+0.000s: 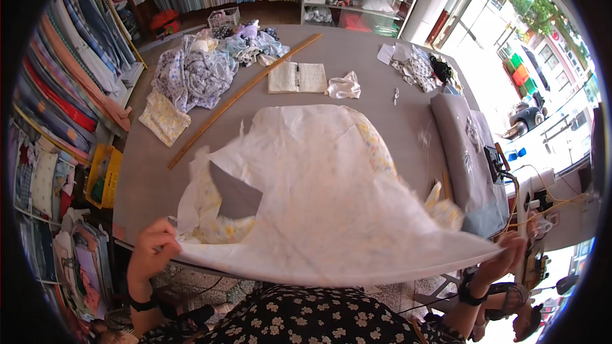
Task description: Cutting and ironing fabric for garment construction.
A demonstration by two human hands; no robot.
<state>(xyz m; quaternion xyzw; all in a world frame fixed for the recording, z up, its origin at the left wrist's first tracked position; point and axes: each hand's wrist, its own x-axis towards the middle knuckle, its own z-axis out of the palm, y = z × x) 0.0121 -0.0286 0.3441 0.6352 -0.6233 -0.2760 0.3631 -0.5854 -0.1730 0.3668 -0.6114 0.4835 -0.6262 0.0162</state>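
Observation:
A large thin white cloth (315, 191) with a faint yellow floral pattern spreads in front of me over the table's near edge, partly blurred. My left hand (155, 246) pinches its near left corner, and my right hand (504, 253) grips its near right corner, so the near edge hangs stretched between them. Folded-over parts at the left and right show the brighter yellow floral side. Through an opening at the left of the cloth the grey tabletop shows.
The grey table (373, 52) bears a wooden ruler (244, 100), an open notebook (297, 78), a small white cloth (344, 86), patterned fabric heaps (196, 71), a folded floral cloth (165, 118) and black-and-white scraps (416, 69). At the right lies a grey padded board (468, 153) beside an iron (495, 160).

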